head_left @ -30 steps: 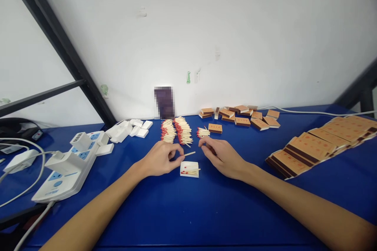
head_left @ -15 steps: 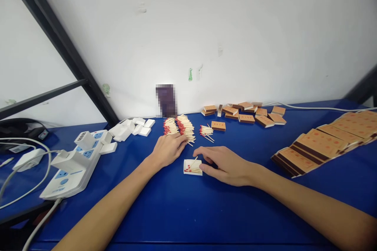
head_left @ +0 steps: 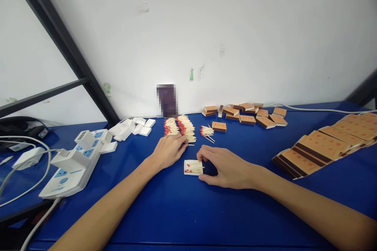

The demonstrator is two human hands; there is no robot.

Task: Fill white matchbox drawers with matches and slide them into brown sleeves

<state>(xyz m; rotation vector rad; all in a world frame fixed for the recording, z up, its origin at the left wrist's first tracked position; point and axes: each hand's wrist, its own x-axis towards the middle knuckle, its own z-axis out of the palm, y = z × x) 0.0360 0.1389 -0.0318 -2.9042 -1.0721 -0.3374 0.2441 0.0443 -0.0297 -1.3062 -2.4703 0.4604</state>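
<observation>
A small white matchbox tray lies on the blue table with several red-tipped matches in it. My right hand is at the tray's right end, thumb at the near corner and fingertips at the far corner, gripping it. Farther back, two heaps of matches lie side by side. My left hand rests at their near edge, thumb and forefinger closed on a single match whose end sticks out to the right. A smaller bunch of matches lies right of the heaps.
White empty trays are heaped at the left, beside a power strip with plugs and cables. Filled-looking matchboxes lie along the wall. A row of flat matchbox sleeves spreads at the right. A pixelated dark object leans on the wall.
My right hand has let a match down into the tray; its thumb and fingers have moved to the tray's two right corners. My left hand has barely moved.
</observation>
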